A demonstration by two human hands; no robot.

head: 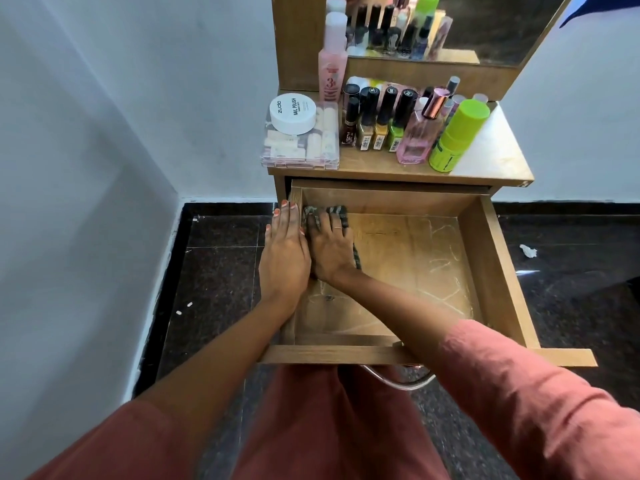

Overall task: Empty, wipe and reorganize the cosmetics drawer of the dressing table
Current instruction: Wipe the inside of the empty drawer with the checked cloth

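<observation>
Both hands lie flat: left hand [285, 251] on the drawer [498, 271] wall, right hand [330, 249] pressing the cloth [339, 211]. Limp rag, likely bunches; palm its middle.

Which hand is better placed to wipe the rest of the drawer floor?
Right: the right hand presses the cloth inside the drawer; the left hand rests on its left wall, without cloth.

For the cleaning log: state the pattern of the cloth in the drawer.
The cloth is dark with pale stripes, seemingly checked; head view, under the right hand.
</observation>
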